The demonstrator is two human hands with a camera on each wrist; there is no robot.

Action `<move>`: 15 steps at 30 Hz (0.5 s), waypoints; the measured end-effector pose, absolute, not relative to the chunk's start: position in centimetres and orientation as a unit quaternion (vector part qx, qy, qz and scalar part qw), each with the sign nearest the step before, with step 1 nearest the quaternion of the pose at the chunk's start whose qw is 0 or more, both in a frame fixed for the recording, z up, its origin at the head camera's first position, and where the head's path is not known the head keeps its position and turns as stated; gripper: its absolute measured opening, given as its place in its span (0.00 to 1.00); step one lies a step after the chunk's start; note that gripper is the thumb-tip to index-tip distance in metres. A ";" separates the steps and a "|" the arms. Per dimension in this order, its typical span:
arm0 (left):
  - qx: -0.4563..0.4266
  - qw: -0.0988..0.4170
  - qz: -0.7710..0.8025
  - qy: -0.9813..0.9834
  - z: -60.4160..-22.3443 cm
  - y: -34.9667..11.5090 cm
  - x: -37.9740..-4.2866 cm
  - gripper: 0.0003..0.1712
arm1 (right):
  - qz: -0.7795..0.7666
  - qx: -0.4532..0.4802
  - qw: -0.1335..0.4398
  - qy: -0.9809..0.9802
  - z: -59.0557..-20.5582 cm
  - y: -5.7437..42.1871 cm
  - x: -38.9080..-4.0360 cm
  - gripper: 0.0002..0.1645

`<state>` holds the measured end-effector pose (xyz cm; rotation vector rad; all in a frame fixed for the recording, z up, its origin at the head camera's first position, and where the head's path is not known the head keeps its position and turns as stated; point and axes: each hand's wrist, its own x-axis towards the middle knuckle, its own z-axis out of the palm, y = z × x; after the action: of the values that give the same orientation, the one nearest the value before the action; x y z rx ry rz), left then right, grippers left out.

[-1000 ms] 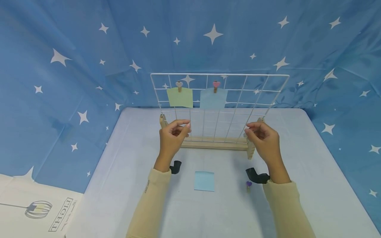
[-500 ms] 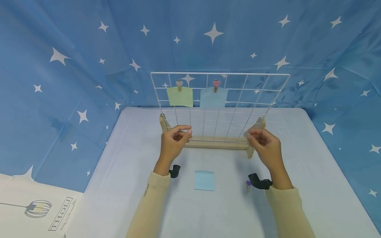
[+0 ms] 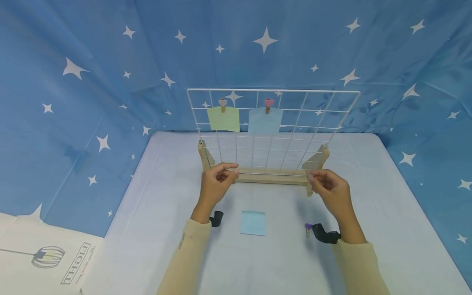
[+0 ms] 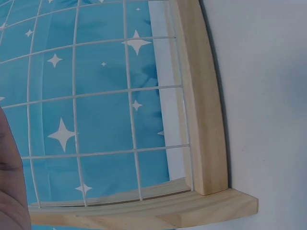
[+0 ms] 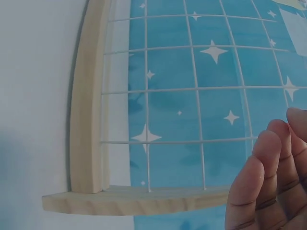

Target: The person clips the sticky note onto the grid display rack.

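My left hand (image 3: 215, 186) hovers in front of the left wooden foot of a white wire grid (image 3: 295, 135), fingers loosely curved and nothing between them. Near the right foot, my right hand (image 3: 333, 190) is likewise loosely bent and holds nothing; its fingers (image 5: 247, 191) show in the right wrist view. A green paper (image 3: 223, 119) hangs on the grid under a white-heart clothespin (image 3: 223, 104). Beside it hangs a blue paper (image 3: 265, 121) under a pink-heart clothespin (image 3: 268, 105). On the table lie a blue sticky note (image 3: 253, 223) and a purple-heart clothespin (image 3: 307, 229).
The grid stands in a wooden base (image 3: 271, 178) on a white-covered table (image 3: 273, 266). Behind rises a blue curtain (image 3: 228, 49) with white stars. A black wrist device (image 3: 325, 234) is on the right wrist, near the purple-heart clothespin; another (image 3: 216, 219) is on the left.
Both hands have drawn back from the grid, lower in the head view, the right one also slightly to the right. Papers and clothespins have stayed put.
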<state>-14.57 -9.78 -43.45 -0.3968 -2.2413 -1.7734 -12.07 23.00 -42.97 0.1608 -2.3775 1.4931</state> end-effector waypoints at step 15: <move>-0.130 0.100 -0.610 -0.775 -45.5 -10.1 -14.0 0.12 | 0.537 0.040 0.136 -0.832 -45.0 23.4 -11.0 0.09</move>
<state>-14.00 -10.14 -45.51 -0.3829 -2.2919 -1.8040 -11.02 23.45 -45.01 0.1149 -2.4078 1.5545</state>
